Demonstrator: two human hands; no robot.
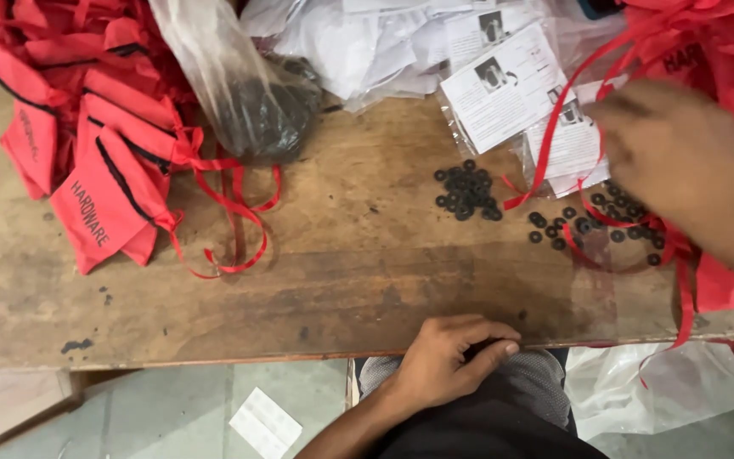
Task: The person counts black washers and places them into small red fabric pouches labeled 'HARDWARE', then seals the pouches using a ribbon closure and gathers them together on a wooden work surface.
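Black rubber washers [467, 192] sit scattered near the counter's [299, 280] right edge, right hand [669, 149] hovering over them, fingers loose. Left hand [452, 357] rests curled at the near edge, holding nothing.

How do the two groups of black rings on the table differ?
The left ring pile is packed tight, rings overlapping; the right ring scatter is spread loosely, mostly lying singly. The left pile sits on bare wood of the table with nothing over it; the right scatter has red ribbon looped across it, and the right hand hovers just above. Both groups are small flat black rings that look alike.
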